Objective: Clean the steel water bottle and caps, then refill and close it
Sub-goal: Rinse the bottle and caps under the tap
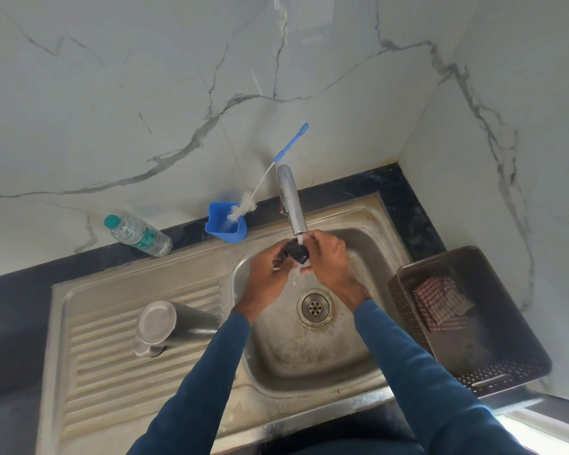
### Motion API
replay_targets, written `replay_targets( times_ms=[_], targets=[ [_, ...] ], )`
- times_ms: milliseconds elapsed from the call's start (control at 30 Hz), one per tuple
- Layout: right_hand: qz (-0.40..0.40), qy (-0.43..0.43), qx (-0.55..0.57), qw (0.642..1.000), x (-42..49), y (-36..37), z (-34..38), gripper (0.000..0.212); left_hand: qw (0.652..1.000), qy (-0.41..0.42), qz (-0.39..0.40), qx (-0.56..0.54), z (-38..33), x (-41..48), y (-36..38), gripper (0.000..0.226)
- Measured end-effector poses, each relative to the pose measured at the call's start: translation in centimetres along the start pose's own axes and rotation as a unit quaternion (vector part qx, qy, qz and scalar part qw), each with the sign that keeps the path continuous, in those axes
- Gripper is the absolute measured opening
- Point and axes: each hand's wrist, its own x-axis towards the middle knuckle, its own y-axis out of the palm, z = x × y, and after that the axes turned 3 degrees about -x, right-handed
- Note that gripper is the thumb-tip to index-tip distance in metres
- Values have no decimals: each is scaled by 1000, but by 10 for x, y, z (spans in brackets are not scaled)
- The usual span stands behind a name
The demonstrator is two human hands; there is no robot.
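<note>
A small black cap [297, 252] is held under the running tap [292, 205] over the sink basin [309, 353]. My left hand [266, 274] grips it from the left and my right hand [329, 260] grips it from the right, fingers curled round it. Water streams over the cap and falls toward the drain [315, 307]. The steel water bottle [174, 323] stands upside down on the ribbed drainboard [119, 366] to the left of the basin, its base up. A small steel cap [147, 348] lies in front of it.
A blue cup [225, 226] with a blue-handled bottle brush [260, 188] stands behind the sink. A plastic water bottle [138, 236] with a green cap lies at the back left. A dark perforated basket [473, 376] with a checked cloth [440, 303] sits right of the sink.
</note>
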Motion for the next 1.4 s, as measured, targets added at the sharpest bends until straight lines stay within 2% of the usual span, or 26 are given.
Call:
replay_targets(
  times_ms=[200,333,433,500,567,633,733,867,933,1067,1167,1333,1400],
  targets=[
    [108,31,126,986,1,-6,-4,25,999,-30,21,-38,10,3,-15,37],
    [82,-12,60,995,-1,0,-10,35,995,-68,37,-62,8,9,-15,38],
    [103,-21,88,991,-2,-1,-12,31,995,-70,45,-60,4,10,-11,37],
    [129,20,126,983,1,-5,-12,30,997,-55,20,-43,4,12,-9,37],
    [153,84,203,964,2,-8,-12,33,998,-37,-17,-40,2,12,-7,38],
    [176,130,294,930,1,-11,-12,34,998,-13,-50,-35,-6,12,-5,28],
    [219,141,382,887,-6,-15,-12,37,997,39,-60,-1,-21,10,2,17],
    [202,199,515,809,-15,-16,-7,33,996,59,-44,58,-19,16,14,29],
    [185,213,541,792,-15,-17,-8,31,993,68,-31,94,-16,16,19,31],
    [160,217,538,799,-13,-14,-15,27,988,112,-55,91,-21,7,13,20],
    [150,218,507,820,-12,-10,-20,26,987,117,-59,91,-17,9,1,14],
    [105,156,353,916,-9,-5,-20,39,993,48,-62,93,-11,22,-10,12],
    [88,127,319,935,-8,-6,-17,40,991,30,-71,105,-10,35,-9,15]
  ],
)
